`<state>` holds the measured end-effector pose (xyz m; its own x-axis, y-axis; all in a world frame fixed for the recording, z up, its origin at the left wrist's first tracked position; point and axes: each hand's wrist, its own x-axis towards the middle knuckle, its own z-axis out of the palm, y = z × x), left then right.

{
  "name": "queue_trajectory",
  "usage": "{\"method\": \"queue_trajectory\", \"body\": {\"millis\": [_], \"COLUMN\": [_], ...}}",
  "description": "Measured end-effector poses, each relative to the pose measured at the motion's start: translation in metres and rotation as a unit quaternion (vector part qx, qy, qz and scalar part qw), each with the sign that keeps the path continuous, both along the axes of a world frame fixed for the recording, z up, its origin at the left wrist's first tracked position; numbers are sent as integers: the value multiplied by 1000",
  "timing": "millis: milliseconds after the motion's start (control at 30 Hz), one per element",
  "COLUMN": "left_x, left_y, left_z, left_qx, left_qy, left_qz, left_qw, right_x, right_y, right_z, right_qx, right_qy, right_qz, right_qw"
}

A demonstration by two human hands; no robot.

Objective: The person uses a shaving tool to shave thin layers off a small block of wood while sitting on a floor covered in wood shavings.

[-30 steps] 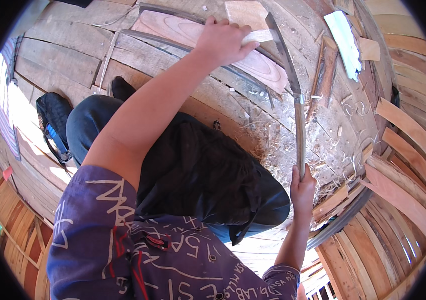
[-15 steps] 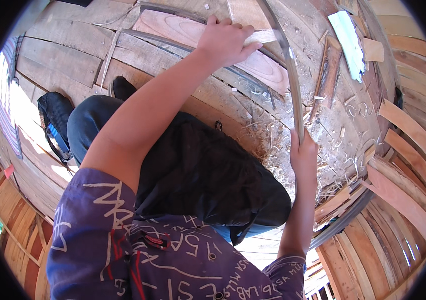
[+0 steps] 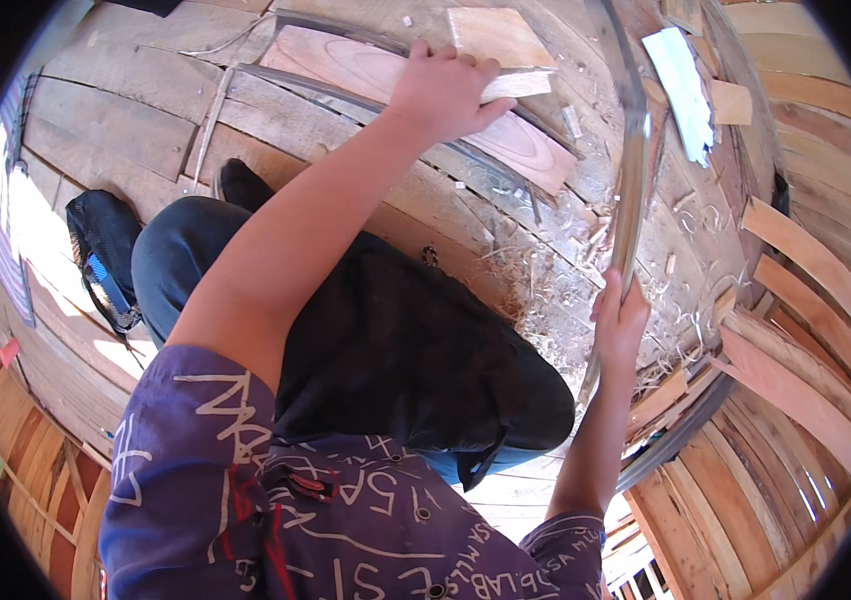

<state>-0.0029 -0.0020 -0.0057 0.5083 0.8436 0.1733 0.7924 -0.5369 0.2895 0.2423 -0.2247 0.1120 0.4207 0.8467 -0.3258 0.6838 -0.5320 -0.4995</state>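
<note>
A pinkish board (image 3: pixel 331 62) lies on the plank floor (image 3: pixel 126 125); over it, the left hand (image 3: pixel 451 95) clutches a pale wood piece (image 3: pixel 524 86). Apart from that piece, the right hand (image 3: pixel 622 318) is wrapped round the long handle (image 3: pixel 631 195) of a blurred blade (image 3: pixel 626 65) pointing away from the person. Farther right lies a whitish sheet (image 3: pixel 682 95).

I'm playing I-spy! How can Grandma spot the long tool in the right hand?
On the plank floor, find the curly wood shavings. Above them, the right hand grips a long-handled bladed tool. Unlike the pinkish board left of it and the torn pale sheet right of it, it has a slim brown shaft ending in grey metal.
</note>
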Motion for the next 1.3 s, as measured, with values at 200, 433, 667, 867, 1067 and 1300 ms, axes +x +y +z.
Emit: {"method": "queue_trajectory", "body": {"millis": [200,433,667,867,1067,1300], "left_x": [5,5,5,11,15,16], "left_y": [3,4,8,16,21,21], "left_z": [3,7,7,16,21,23], "left_qx": [-9,-43,-66,-132,-165,-165], "left_qy": [15,32,43,90,125,132], "left_qz": [-1,-1,-4,3,11,12], "left_qw": [1000,999,997,987,978,977], "right_x": [15,26,26,27,21,20], "right_y": [-87,-84,-59,-57,-54,-55], "right_z": [-9,-44,-77,-95,-88,-82], "right_qx": [18,25,32,47,42,26], "right_qy": [28,-25,-27,-11,-7,-2], "right_qz": [61,52,45,69,71,64], "right_qw": [998,998,998,996,997,998]}}
